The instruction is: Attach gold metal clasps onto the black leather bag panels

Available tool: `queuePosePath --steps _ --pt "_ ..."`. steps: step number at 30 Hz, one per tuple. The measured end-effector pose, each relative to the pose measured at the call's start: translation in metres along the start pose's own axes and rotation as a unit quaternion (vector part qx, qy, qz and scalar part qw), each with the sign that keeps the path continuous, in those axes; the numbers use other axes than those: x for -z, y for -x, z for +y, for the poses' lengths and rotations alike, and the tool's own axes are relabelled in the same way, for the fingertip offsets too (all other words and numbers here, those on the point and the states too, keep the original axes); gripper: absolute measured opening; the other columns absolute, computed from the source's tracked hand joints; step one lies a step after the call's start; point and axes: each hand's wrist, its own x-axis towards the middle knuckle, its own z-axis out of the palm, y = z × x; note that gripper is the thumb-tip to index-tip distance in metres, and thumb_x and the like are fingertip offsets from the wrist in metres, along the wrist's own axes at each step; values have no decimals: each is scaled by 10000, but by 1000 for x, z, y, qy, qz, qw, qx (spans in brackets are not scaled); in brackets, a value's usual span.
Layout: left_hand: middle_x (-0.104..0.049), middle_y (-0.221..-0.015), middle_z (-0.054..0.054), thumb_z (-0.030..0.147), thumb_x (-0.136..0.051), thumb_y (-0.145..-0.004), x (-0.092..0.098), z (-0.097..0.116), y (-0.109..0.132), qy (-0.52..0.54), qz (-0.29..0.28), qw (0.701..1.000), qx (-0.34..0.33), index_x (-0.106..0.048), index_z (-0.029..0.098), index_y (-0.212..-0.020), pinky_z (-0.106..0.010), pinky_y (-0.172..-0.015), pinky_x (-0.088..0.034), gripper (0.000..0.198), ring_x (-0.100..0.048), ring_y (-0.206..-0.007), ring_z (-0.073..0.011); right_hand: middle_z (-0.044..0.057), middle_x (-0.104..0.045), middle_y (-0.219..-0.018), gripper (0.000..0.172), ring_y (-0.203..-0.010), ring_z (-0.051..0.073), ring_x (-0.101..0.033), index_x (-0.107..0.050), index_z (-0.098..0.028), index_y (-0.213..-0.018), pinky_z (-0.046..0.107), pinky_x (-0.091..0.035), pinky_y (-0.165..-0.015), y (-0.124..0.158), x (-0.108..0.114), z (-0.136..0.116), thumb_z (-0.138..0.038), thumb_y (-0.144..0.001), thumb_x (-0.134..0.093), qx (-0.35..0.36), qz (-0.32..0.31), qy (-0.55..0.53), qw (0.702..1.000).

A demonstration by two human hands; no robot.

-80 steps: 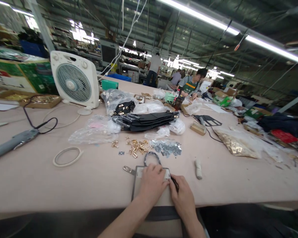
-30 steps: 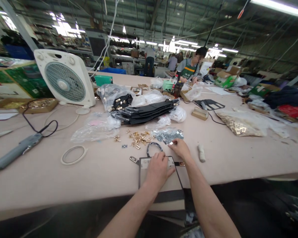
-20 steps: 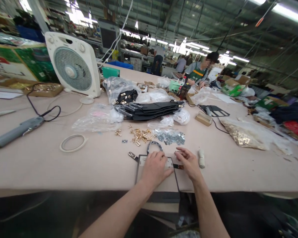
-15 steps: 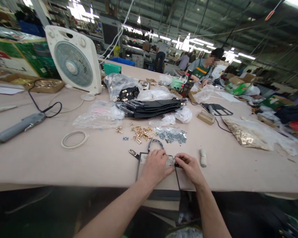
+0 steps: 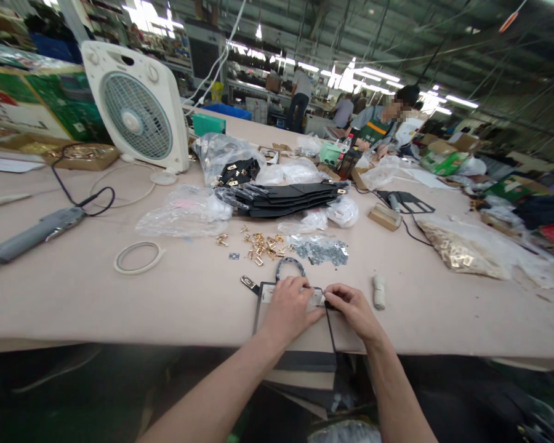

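A flat dark-edged bag panel [image 5: 305,341] lies across the table's near edge, a looped black handle [image 5: 290,266] at its top and a metal clasp [image 5: 248,283] at its left corner. My left hand [image 5: 290,307] presses flat on the panel's top, fingers spread. My right hand [image 5: 354,311] is pinched at the panel's upper right corner on a small piece I cannot make out. Just beyond lie loose gold fittings [image 5: 261,243] and a heap of small silver plates [image 5: 321,250].
A tape ring [image 5: 137,256], a grey corded tool [image 5: 30,232], a white fan [image 5: 136,107], plastic bags [image 5: 184,212], stacked black panels [image 5: 286,198] and a white roll [image 5: 378,291] lie on the table [image 5: 74,295]. A bag of gold parts [image 5: 459,252] lies right. A person works at the far end.
My right hand reached out to the silver plates, picked something up and came back to the panel's upper right corner. My left hand stayed on the panel.
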Motion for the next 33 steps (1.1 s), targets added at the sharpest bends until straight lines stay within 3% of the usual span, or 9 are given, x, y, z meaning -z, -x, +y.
queuePosePath --steps 15,21,27,30,33 --pt "-650 -1219 -69 464 -794 -865 -3 -2 1 6 8 1000 0 -701 235 -1161 -448 -1026 -454 385 -557 -1164 -272 37 -731 -871 288 -813 217 -652 -726 -209 -934 330 -513 -772 -7 -17 -2 -491 -887 -696 22 24 97 995" --pt "-646 -1226 -81 465 -792 -867 -2 -2 0 0 1 1000 0 -663 217 -1166 -452 -1029 -468 409 -564 -1179 -284 56 -709 -916 271 -817 220 -630 -745 -228 -917 342 -489 -749 -3 -22 2 -487 -927 -665 78 60 152 983" --pt "-648 -1282 -102 346 -818 -855 23 1 11 -52 -7 998 -47 -626 184 -1195 -464 -1076 -463 422 -550 -1263 -305 49 -679 -882 249 -740 200 -576 -734 -231 -910 334 -457 -699 4 -26 2 -461 -959 -652 111 88 162 977" --pt "-677 -1256 -72 327 -841 -830 38 -11 22 -66 18 997 -30 -666 219 -1146 -513 -1070 -458 377 -557 -1259 -323 47 -675 -888 254 -744 191 -567 -730 -224 -890 322 -447 -695 7 -25 0 -456 -961 -655 121 93 152 977" --pt "-700 -1235 -44 315 -866 -806 43 -30 29 -28 43 999 -14 -687 258 -1192 -495 -1014 -497 430 -591 -1194 -303 46 -674 -844 331 -737 195 -580 -741 -211 -959 314 -454 -677 2 -17 0 -522 -964 -628 76 88 83 990"
